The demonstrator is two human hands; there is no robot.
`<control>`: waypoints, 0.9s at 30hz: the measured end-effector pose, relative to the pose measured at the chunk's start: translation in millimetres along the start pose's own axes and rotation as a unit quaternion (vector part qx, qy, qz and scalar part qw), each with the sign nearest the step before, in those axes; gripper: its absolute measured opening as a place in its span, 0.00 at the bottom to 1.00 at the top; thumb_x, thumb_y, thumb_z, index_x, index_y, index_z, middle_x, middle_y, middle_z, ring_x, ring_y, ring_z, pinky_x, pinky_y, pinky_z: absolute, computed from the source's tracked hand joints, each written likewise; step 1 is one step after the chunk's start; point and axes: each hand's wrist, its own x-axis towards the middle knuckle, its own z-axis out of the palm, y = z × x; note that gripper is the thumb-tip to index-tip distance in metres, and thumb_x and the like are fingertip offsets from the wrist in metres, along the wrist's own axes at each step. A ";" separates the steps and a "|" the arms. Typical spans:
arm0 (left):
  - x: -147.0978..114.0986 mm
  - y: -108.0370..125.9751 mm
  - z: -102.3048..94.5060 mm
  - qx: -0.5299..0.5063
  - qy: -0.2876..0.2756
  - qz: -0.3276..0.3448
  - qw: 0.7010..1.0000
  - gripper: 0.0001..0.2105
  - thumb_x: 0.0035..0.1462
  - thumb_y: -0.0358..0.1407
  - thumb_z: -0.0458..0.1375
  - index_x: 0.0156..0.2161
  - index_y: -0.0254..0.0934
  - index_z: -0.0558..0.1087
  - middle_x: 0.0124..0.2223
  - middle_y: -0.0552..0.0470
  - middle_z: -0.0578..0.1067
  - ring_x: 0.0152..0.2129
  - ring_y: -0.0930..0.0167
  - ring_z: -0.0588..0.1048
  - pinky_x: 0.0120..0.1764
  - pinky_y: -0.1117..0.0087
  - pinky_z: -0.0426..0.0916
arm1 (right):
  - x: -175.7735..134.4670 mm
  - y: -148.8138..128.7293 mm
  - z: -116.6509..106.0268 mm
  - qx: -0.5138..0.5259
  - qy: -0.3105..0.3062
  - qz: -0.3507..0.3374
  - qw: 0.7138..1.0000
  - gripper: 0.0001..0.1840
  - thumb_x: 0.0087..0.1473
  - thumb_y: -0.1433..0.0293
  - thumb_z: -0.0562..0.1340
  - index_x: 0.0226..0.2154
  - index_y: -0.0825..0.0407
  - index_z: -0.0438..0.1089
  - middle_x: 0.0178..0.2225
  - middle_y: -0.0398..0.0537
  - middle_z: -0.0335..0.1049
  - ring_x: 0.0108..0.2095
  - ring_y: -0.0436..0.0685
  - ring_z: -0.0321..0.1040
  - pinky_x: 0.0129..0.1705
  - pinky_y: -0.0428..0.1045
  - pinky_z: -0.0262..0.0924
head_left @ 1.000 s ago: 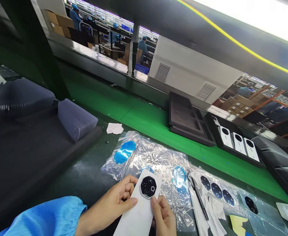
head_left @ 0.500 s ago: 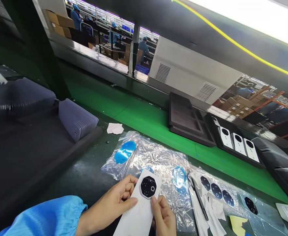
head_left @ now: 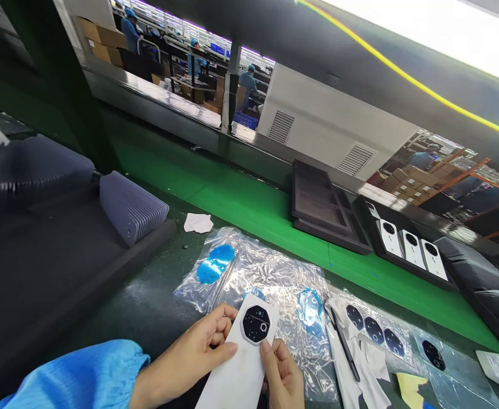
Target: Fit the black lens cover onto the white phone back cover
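A white phone back cover with a dark, many-sided camera plate near its top is held at the bottom centre, tilted to the right. My left hand grips its left edge, thumb on the front face and fingers curled at the side. On the right edge, my right hand pinches it, the thumb just below the camera plate. Beneath and beyond lies a crumpled clear plastic sheet bearing blue round film pieces. The cover's lower end leaves the frame.
Black tweezers rest on a white cloth. Dark camera plates lie on clear film at right. Grey covers stand in a rack at left. White covers fill a black tray beside an upper dark tray. People work in the background.
Both hands keep the same grip on the cover. The view has shifted very slightly, and the reflection on the camera plate looks different.
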 end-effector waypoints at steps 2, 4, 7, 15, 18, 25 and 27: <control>0.4 0.7 -0.1 0.001 -0.003 0.001 1.000 0.22 0.51 0.49 0.60 0.42 0.37 0.58 0.37 0.51 0.69 0.36 0.68 0.69 0.40 0.67 0.63 | 0.6 1.3 -0.5 0.001 -0.003 -0.002 1.000 0.35 0.27 0.45 0.73 0.20 0.54 0.57 0.15 0.36 0.54 0.18 0.42 0.45 0.21 0.39 0.40; 0.5 0.9 -0.1 -0.002 -0.003 0.002 1.000 0.22 0.51 0.49 0.60 0.42 0.37 0.58 0.37 0.51 0.69 0.35 0.69 0.69 0.39 0.68 0.63 | 1.1 2.4 -1.2 -0.002 -0.008 -0.003 1.000 0.35 0.28 0.45 0.72 0.20 0.54 0.57 0.14 0.35 0.53 0.18 0.42 0.45 0.21 0.39 0.40; 0.5 -0.7 0.0 0.000 0.000 0.004 1.000 0.22 0.50 0.49 0.60 0.42 0.37 0.59 0.36 0.51 0.68 0.35 0.68 0.69 0.39 0.67 0.63 | 1.4 2.6 -2.3 -0.013 -0.015 -0.011 1.000 0.35 0.29 0.45 0.72 0.21 0.54 0.57 0.15 0.35 0.52 0.18 0.41 0.45 0.21 0.39 0.41; 3.2 -13.9 -2.5 -0.011 0.024 0.029 0.999 0.21 0.51 0.49 0.60 0.43 0.37 0.62 0.35 0.52 0.69 0.33 0.68 0.71 0.37 0.68 0.64 | -0.8 -1.1 -2.0 -0.059 -0.014 -0.029 0.998 0.35 0.30 0.42 0.70 0.21 0.55 0.59 0.15 0.35 0.51 0.18 0.42 0.44 0.20 0.38 0.38; 3.1 -14.2 -2.5 -0.012 0.025 0.032 0.999 0.20 0.52 0.48 0.60 0.43 0.37 0.62 0.34 0.53 0.69 0.33 0.68 0.71 0.37 0.68 0.65 | -0.9 -0.7 -1.0 -0.053 -0.013 -0.033 0.998 0.35 0.31 0.42 0.70 0.21 0.54 0.58 0.15 0.35 0.50 0.18 0.41 0.43 0.20 0.38 0.37; -0.8 -3.8 -0.4 -0.004 0.013 0.020 1.000 0.21 0.51 0.49 0.60 0.43 0.37 0.60 0.36 0.51 0.69 0.35 0.67 0.70 0.39 0.67 0.64 | 1.5 5.2 -3.0 -0.046 -0.017 -0.042 0.998 0.34 0.33 0.43 0.69 0.21 0.54 0.57 0.15 0.35 0.49 0.18 0.42 0.41 0.21 0.40 0.39; -1.5 -0.5 0.0 0.001 0.012 0.018 1.000 0.22 0.51 0.49 0.59 0.42 0.37 0.60 0.36 0.51 0.68 0.34 0.68 0.69 0.38 0.68 0.63 | 2.6 7.8 -3.8 -0.045 -0.017 -0.046 0.998 0.34 0.34 0.43 0.69 0.20 0.53 0.55 0.15 0.34 0.47 0.18 0.42 0.41 0.21 0.40 0.38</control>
